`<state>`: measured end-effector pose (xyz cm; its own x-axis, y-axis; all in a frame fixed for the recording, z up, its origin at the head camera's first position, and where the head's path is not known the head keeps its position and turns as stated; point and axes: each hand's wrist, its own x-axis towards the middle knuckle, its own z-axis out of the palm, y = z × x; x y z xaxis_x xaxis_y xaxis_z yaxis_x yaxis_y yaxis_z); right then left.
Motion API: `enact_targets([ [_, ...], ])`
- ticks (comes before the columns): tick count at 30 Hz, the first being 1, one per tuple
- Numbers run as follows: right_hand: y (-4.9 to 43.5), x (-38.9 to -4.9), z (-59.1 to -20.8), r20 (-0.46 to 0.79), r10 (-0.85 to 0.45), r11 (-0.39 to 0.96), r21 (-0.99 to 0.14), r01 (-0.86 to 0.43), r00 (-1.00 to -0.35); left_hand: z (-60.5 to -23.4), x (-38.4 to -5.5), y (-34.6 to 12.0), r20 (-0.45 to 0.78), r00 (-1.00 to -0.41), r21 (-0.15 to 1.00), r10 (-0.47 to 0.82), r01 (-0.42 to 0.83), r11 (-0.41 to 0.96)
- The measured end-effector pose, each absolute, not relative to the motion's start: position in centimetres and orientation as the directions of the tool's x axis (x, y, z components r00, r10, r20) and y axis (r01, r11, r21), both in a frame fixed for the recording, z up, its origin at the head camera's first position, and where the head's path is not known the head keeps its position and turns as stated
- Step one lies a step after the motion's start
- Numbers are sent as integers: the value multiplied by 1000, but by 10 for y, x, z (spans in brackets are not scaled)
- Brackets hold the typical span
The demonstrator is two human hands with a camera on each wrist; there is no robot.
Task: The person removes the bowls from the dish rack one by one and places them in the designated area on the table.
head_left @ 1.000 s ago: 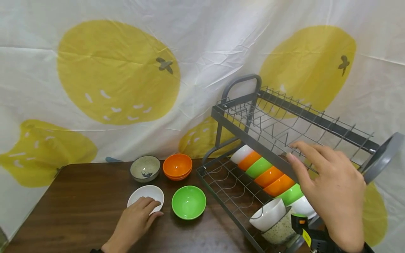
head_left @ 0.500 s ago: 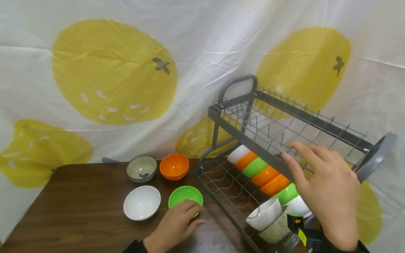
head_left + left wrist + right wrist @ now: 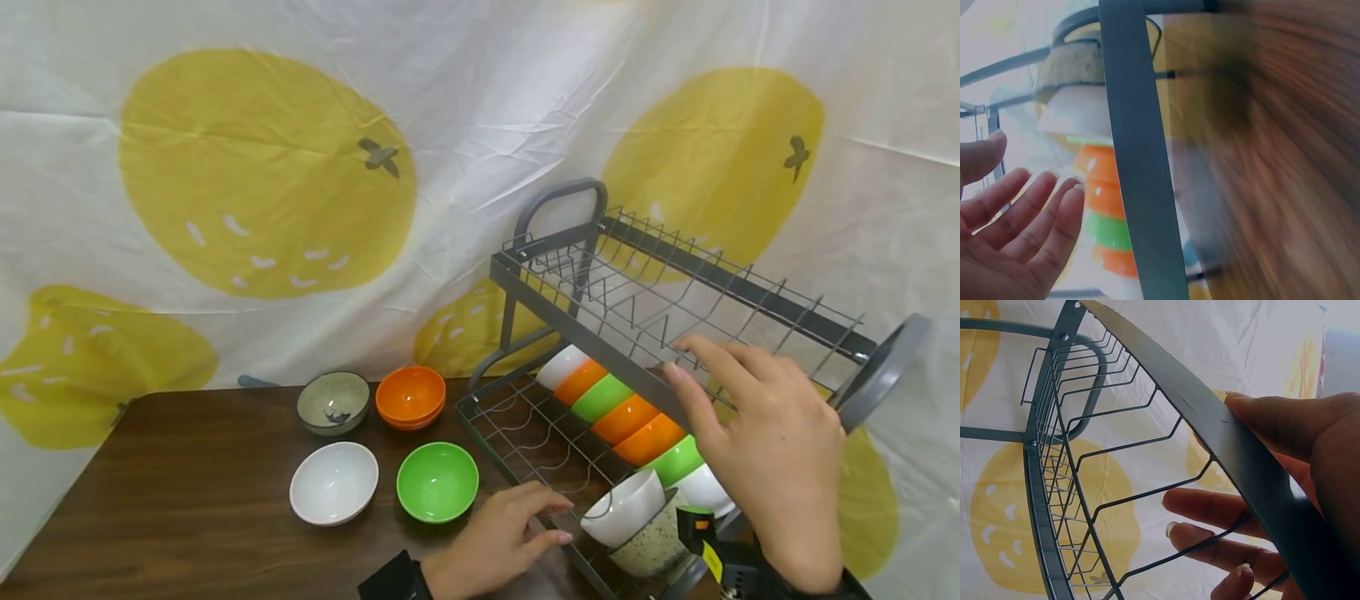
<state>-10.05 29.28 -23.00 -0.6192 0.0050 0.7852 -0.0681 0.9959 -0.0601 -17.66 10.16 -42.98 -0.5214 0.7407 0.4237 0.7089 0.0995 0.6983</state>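
L hand (image 3: 498,533) moved to rack (image 3: 570,326), btm tier (image 3: 491,446); bowls (image 3: 649,438) inside

Brown wooden table (image 3: 187,500), bowls (image 3: 438,483), two-tier dish rack (image 3: 577,329)

Bowls (image 3: 438,482) on table (image 3: 187,500), left of rack (image 3: 577,327); more bowls (image 3: 628,417) on rack's lower tier (image 3: 489,447)
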Motion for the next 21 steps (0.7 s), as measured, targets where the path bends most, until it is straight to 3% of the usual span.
enact_targets([
  [7,294,-100,-232,780,5,996,-58,-64,-625,-426,-170,129,365,-568,797,738,600,67],
  [15,295,-101,-231,781,4,997,-55,-62,-624,-429,-167,147,375,-563,757,736,645,108],
  [21,294,-101,-231,781,7,996,-59,-62,-625,-432,-168,157,297,-598,853,745,517,74],
])
